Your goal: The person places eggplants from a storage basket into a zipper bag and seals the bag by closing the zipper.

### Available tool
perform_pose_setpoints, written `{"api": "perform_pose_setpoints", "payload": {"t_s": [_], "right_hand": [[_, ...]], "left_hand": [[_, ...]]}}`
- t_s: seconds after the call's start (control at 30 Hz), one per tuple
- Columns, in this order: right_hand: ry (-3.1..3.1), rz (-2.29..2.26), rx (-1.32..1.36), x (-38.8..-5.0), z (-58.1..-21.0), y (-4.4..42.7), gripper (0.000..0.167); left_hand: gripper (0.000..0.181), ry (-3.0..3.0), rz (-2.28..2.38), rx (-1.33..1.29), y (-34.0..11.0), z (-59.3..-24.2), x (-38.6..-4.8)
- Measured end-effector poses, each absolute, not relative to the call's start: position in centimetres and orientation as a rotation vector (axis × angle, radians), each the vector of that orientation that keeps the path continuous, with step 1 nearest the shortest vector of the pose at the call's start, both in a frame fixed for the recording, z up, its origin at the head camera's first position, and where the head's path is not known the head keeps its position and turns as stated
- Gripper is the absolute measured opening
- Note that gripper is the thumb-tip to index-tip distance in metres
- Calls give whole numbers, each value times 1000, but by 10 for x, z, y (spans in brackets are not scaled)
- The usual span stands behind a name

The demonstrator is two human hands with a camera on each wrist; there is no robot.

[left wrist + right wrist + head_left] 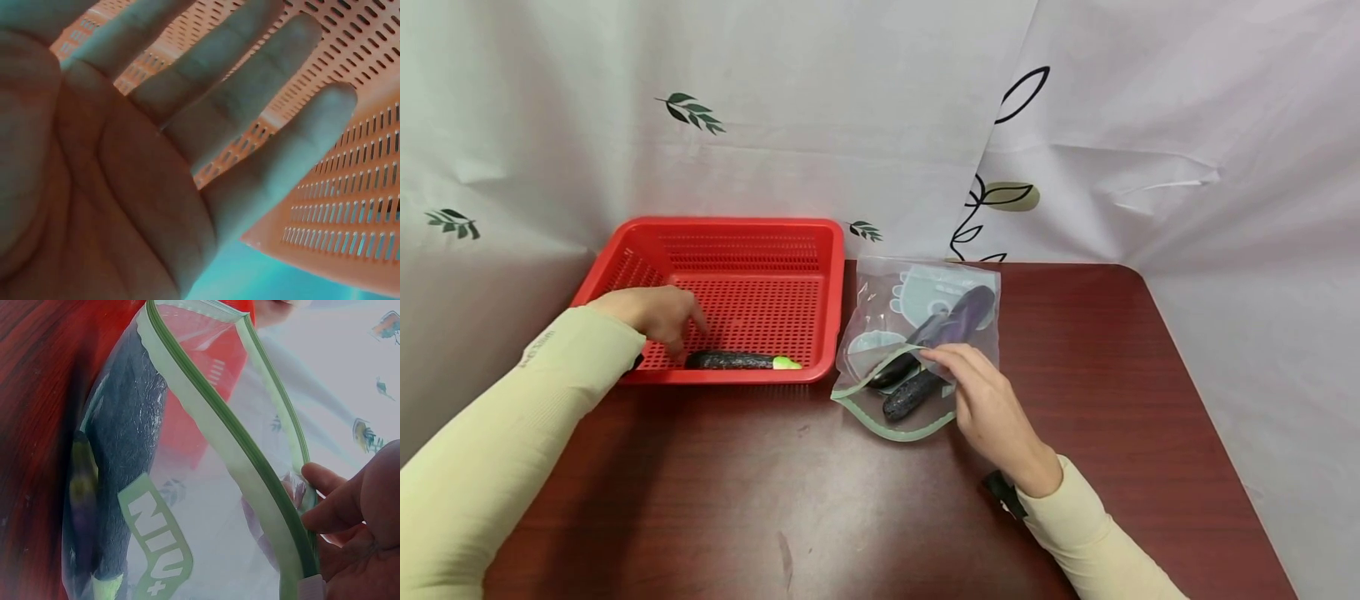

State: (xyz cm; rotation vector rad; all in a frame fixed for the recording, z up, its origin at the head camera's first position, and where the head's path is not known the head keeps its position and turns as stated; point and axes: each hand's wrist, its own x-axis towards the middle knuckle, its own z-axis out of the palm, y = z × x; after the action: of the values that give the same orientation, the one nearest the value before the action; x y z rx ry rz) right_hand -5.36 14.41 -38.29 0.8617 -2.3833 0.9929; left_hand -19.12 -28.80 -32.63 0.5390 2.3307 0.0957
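Observation:
In the red basket [831, 300], my left hand [658, 317] is beside a dark vegetable [733, 360] with a pale green end, which lies along the near wall. The left wrist view shows that hand [144, 144] with its fingers extended and spread, holding nothing. My right hand [996, 408] pinches the green-edged rim of a clear zip bag [868, 317], whose mouth stands open toward the near left. Inside the bag lie several dark long vegetables [913, 396]. In the right wrist view, the thumb and fingers of my right hand [356, 512] grip the green zip strip [231, 431].
The basket stands at the back left of the dark red wooden table [820, 492], against a white patterned cloth [760, 108]. The bag lies just right of the basket. The table's right edge runs diagonally beyond my right arm.

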Motion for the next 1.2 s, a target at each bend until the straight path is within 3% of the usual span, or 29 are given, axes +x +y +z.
{"api": "perform_pose_setpoints", "payload": {"t_s": [0.37, 0.97, 1.2], "right_hand": [[-2383, 987, 863, -55, -384, 144, 53], [-2383, 974, 861, -55, -384, 144, 53], [-2386, 976, 862, -55, -384, 144, 53]], "left_hand": [[66, 2222, 32, 469, -283, -327, -204], [31, 2167, 8, 435, -277, -337, -210], [30, 2195, 46, 310, -275, -338, -204]]}}
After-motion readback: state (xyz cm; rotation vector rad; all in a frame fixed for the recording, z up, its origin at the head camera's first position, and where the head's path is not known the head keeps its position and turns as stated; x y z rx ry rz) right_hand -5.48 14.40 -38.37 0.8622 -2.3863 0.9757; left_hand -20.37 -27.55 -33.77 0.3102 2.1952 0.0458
